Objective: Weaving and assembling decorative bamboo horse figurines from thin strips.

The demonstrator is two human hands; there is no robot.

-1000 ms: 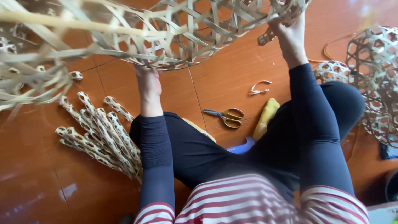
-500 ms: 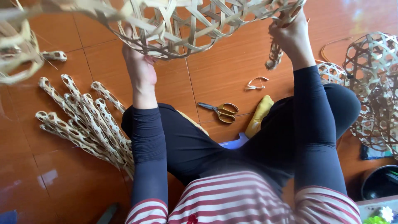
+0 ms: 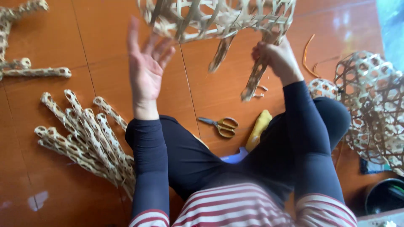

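Seated on an orange tiled floor (image 3: 50, 176), I hold an open-weave bamboo basket (image 3: 219, 17) aloft: my right hand (image 3: 275, 56) is closed around a woven strip (image 3: 254, 80) hanging from its rim, while my left hand (image 3: 147, 67) is spread wide just below the basket, gripping nothing. Below the basket, yellow-handled scissors (image 3: 221, 126) lie beside a yellow cloth (image 3: 257, 130); below and left of it rests a fan of woven bamboo strips (image 3: 84, 138); to its right stand finished baskets (image 3: 374, 105). The basket's upper part is cut off by the frame, and my knees hide the floor beneath me
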